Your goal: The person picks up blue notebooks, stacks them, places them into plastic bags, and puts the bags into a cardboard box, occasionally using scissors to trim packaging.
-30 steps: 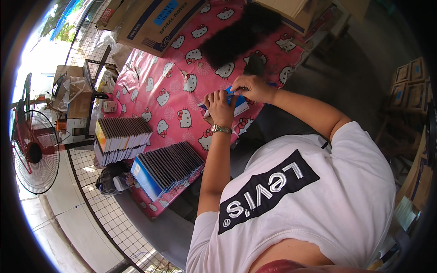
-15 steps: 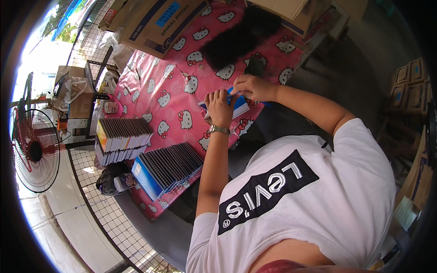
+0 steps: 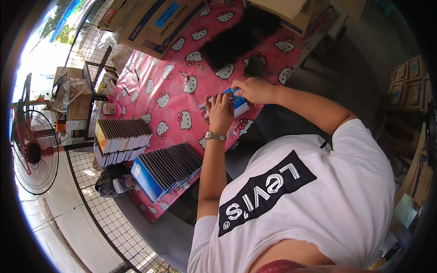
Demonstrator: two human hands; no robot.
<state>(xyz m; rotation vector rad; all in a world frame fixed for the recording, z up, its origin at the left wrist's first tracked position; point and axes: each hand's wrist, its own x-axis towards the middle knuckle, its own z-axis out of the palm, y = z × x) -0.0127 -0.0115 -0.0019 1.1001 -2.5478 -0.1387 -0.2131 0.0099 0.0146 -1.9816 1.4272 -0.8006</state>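
Blue notebook partly hidden under left hand, fingers slightly spread; right hand, fingers bunched; both grips unclear.

Lettering — on brown carton, white shirt

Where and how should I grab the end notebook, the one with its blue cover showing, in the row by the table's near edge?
Probably from the left, pinching the long edge beside the dark bindings, thumb on the blue-covered notebook. Its cover faces left with nothing over it, while the other notebooks sit close against it on the right.
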